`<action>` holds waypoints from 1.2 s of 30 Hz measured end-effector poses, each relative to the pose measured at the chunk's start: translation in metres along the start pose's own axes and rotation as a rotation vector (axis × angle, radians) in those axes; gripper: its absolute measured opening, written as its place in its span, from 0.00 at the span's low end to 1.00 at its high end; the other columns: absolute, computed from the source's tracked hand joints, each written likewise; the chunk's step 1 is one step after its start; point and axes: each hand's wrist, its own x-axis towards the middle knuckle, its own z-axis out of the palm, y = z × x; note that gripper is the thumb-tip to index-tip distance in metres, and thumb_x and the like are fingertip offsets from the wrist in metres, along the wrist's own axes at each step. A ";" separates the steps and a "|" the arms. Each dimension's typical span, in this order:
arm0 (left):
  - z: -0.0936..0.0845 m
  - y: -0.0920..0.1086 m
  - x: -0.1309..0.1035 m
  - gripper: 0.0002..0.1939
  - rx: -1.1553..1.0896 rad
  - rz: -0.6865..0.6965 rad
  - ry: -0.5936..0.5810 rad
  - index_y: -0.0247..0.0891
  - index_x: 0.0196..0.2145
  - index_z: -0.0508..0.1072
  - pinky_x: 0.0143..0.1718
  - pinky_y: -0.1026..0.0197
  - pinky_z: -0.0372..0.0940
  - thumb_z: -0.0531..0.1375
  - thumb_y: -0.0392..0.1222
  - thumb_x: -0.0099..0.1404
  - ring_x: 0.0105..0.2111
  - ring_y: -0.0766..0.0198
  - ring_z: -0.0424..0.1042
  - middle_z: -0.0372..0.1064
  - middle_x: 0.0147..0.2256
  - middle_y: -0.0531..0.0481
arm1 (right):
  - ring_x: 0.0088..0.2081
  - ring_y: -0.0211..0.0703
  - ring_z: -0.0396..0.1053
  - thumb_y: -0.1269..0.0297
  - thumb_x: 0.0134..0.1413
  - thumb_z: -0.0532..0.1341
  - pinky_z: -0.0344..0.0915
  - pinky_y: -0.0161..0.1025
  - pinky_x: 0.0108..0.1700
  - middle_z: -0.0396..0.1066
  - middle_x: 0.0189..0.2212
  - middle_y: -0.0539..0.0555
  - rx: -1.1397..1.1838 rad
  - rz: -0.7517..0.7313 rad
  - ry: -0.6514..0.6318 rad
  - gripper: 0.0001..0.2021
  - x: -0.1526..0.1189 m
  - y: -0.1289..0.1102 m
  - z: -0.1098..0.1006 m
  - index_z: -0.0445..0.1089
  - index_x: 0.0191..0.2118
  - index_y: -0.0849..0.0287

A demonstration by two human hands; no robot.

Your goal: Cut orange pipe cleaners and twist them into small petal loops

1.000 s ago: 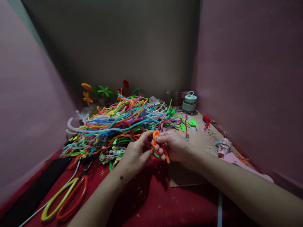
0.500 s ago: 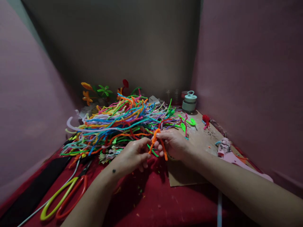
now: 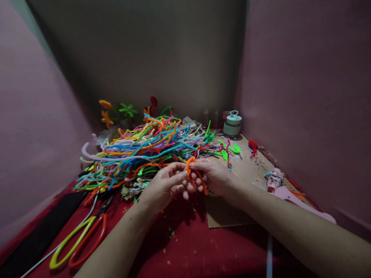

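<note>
An orange pipe cleaner (image 3: 189, 163), bent into a loop with a tail hanging down at the right, is between my two hands near the middle of the view. My left hand (image 3: 168, 184) pinches its left side between thumb and forefinger. The thumb and fingers of my right hand (image 3: 213, 173) are closed on the top of the loop. Just behind my hands lies a big heap of many-coloured pipe cleaners (image 3: 139, 148).
Scissors (image 3: 87, 231) with yellow and red handles lie at the left on the red cloth (image 3: 179, 251). A cardboard sheet (image 3: 228, 214), a pink glue gun (image 3: 295, 199) and a pale green jar (image 3: 232, 124) are at the right. Pipe-cleaner flowers (image 3: 107, 119) stand behind the heap.
My left hand has moved up and right, closer to my right hand, and its grip is now higher on the orange pipe cleaner. The loop looks rounder.
</note>
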 end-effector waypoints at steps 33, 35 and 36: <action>0.000 0.003 -0.002 0.11 0.113 0.062 0.179 0.34 0.32 0.70 0.17 0.68 0.62 0.62 0.44 0.54 0.16 0.71 0.64 0.66 0.19 0.55 | 0.16 0.28 0.57 0.58 0.43 0.64 0.54 0.29 0.19 0.65 0.16 0.47 -0.188 -0.148 0.038 0.12 -0.001 -0.007 0.000 0.71 0.28 0.63; -0.001 0.004 -0.002 0.11 0.126 0.095 0.259 0.35 0.31 0.69 0.16 0.70 0.60 0.62 0.44 0.54 0.15 0.72 0.62 0.65 0.17 0.56 | 0.13 0.27 0.54 0.60 0.43 0.64 0.52 0.28 0.16 0.60 0.13 0.44 -0.250 -0.074 0.013 0.10 -0.003 -0.007 0.000 0.69 0.26 0.63; -0.001 0.005 -0.002 0.11 0.135 0.111 0.293 0.35 0.30 0.69 0.15 0.70 0.59 0.62 0.44 0.54 0.14 0.73 0.61 0.64 0.16 0.56 | 0.12 0.27 0.53 0.61 0.42 0.64 0.51 0.28 0.15 0.59 0.11 0.43 -0.285 -0.037 -0.007 0.10 -0.004 -0.007 0.000 0.68 0.24 0.63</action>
